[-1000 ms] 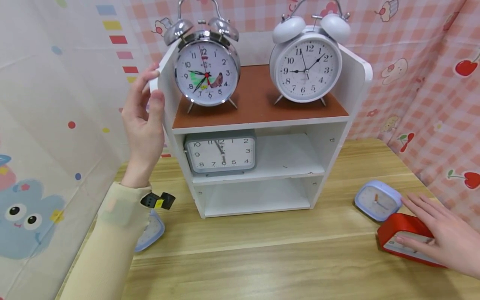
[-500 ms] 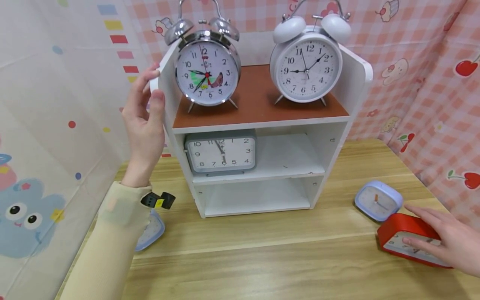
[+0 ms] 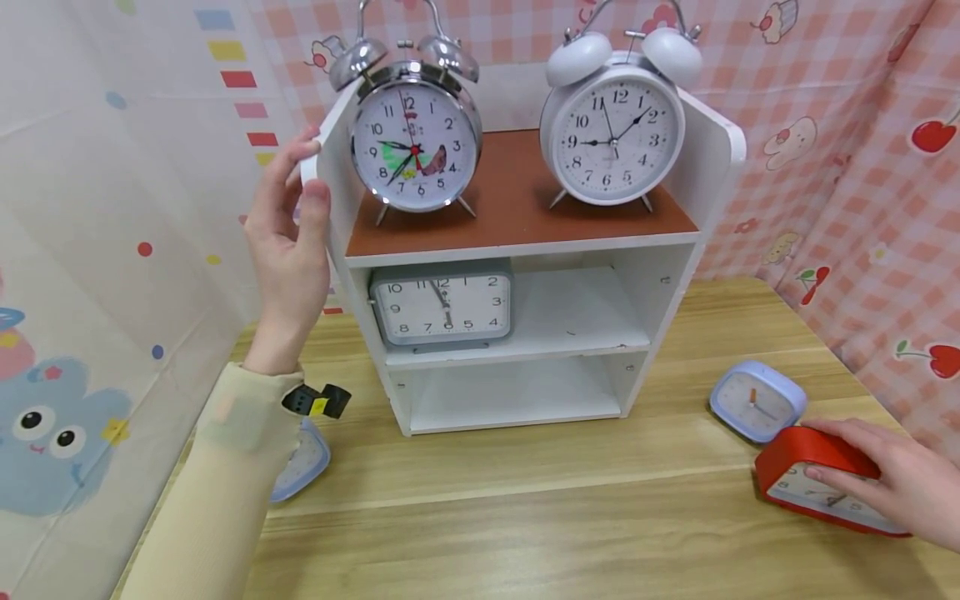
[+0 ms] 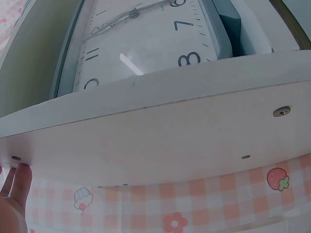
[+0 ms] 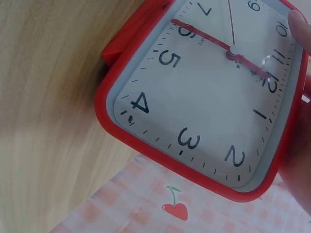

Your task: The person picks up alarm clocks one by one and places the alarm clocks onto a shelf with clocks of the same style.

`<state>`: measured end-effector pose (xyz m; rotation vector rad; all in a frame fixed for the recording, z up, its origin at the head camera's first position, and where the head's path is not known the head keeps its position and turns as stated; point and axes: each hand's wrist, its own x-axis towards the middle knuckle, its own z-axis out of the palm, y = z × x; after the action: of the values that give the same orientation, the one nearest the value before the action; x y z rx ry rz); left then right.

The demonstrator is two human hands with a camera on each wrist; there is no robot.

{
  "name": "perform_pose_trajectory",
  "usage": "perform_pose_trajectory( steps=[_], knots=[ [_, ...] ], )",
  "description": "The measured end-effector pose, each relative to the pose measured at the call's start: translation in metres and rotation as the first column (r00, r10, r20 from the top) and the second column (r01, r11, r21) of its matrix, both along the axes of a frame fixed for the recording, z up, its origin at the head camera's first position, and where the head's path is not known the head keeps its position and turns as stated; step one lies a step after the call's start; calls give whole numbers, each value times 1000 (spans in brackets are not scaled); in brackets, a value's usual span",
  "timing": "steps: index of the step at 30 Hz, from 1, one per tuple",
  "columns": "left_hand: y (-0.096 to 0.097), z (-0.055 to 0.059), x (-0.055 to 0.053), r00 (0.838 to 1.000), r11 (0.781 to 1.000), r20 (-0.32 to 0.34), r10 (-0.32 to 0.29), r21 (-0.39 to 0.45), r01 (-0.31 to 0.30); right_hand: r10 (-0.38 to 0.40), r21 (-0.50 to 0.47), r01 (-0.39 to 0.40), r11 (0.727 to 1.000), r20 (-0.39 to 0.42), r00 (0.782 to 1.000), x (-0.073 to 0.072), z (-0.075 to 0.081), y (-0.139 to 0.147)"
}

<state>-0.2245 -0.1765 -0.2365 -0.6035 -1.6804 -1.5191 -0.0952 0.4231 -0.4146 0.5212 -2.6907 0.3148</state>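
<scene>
My left hand (image 3: 288,233) touches the left side panel of a white shelf unit (image 3: 517,242), fingertips and thumb at its upper front edge. In the left wrist view, fingers (image 4: 22,187) rest against the panel's outer face. My right hand (image 3: 892,471) grips a red alarm clock (image 3: 817,479) standing on the table at the right. Its thumb lies over the front of the dial and the fingers go over the top. The right wrist view shows the red clock (image 5: 204,97) close up, with the thumb (image 5: 300,31) at the frame's edge.
A silver twin-bell clock (image 3: 416,146) and a white one (image 3: 611,137) stand on the top shelf. A grey clock (image 3: 446,308) occupies the middle shelf's left. Pale blue clocks lie on the wooden table (image 3: 525,517): one right (image 3: 757,400), one beneath the left arm (image 3: 303,462).
My right hand has drawn in to the right and closed round the red clock, its fingers coming down over the top. The left hand stays at the shelf panel.
</scene>
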Motion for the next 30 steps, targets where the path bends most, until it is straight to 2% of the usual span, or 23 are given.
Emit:
perform_pose_trajectory(
  steps=[5, 10, 14, 19, 25, 30],
  knots=[
    [0, 0, 0, 1000, 1000, 2, 4, -4, -4, -4, 10, 4, 1000, -4, 1000, 1, 1, -1],
    [0, 0, 1, 1000, 1000, -1, 13, -17, -13, -26, 37, 24, 999, 45, 999, 3, 1, -3],
    [0, 0, 1, 1000, 999, -4, 21, -25, -21, -26, 33, 25, 999, 51, 998, 3, 1, -3],
    [-1, -1, 0, 1000, 1000, -15, 19, -20, -19, 34, -4, -34, 999, -23, 999, 2, 3, -9],
    [-1, -1, -1, 1000, 1000, -28, 8, -3, -8, 122, 23, -119, 993, -143, 982, 1, 15, -26],
    [0, -1, -2, 1000, 1000, -31, 2, 4, -1, 182, 73, -173, 982, -149, 972, 2, 29, -47]
  ],
)
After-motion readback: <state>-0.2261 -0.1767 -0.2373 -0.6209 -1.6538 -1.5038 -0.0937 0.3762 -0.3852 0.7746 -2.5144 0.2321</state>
